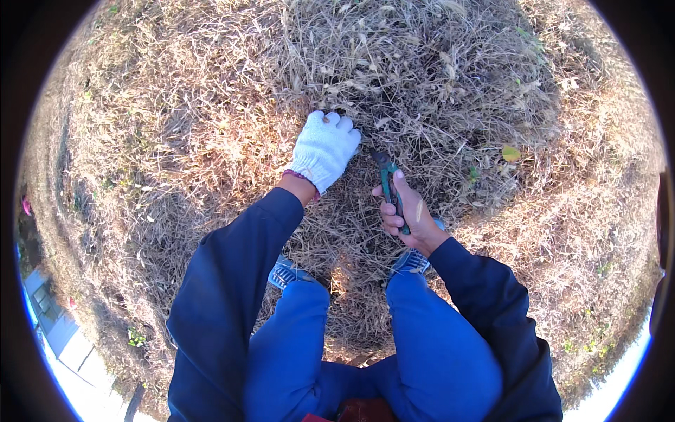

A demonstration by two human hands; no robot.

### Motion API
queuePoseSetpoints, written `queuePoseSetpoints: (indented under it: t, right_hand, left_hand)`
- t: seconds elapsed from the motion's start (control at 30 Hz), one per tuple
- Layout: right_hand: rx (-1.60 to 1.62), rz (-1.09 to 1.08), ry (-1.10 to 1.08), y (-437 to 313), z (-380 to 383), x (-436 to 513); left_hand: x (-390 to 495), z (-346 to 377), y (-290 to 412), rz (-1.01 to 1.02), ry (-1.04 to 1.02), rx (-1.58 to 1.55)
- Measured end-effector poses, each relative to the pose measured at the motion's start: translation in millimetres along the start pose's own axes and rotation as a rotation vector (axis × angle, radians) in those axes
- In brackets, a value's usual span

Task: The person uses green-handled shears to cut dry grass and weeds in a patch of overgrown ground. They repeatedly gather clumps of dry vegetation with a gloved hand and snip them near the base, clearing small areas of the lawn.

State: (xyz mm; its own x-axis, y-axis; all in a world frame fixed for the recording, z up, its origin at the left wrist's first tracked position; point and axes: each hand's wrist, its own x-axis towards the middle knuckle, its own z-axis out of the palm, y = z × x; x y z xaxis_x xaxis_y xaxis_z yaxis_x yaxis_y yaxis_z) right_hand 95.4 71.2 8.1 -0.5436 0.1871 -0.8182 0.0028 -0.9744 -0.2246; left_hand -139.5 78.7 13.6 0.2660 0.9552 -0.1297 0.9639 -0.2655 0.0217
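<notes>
My left hand [328, 150], in a white knitted work glove with a dark red cuff edge, rests knuckles up in the dry grass [401, 68]. Its fingers curl down out of sight, so whether they hold any stems cannot be seen. My bare right hand [408, 211] is wrapped around a pair of pruning shears [388, 182] with worn green handles. The dark blades point away from me, just right of the glove, close above the grass. How far the blades are apart is hard to tell.
My shoes [289, 273] stand in the matted grass below my bent knees. A yellow leaf [510, 153] lies to the right. Small green weeds [136, 337] grow at lower left. Beyond them, a pale paved strip [79, 351] shows at the rim.
</notes>
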Motion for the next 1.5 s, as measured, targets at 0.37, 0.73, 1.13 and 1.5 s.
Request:
queuePoseSetpoints:
  t: [0.37,0.73,1.13,1.5]
  right_hand:
    - [-0.274,0.142,-0.018,34,-16,-80]
    - [-1.788,-0.078,-0.198,15,-26,-82]
    - [-0.645,0.038,-0.134,-31,-70,-99]
    - [-0.102,0.115,-0.244,-6,-57,-60]
  left_hand:
    - [-100,-43,86,0.557,0.397,-0.239]
    - [-124,-9,90,0.148,-0.409,-0.575]
    - [-101,-55,85,0.237,-0.156,-0.406]
    - [-4,-1,54,0.126,-0.091,-0.091]
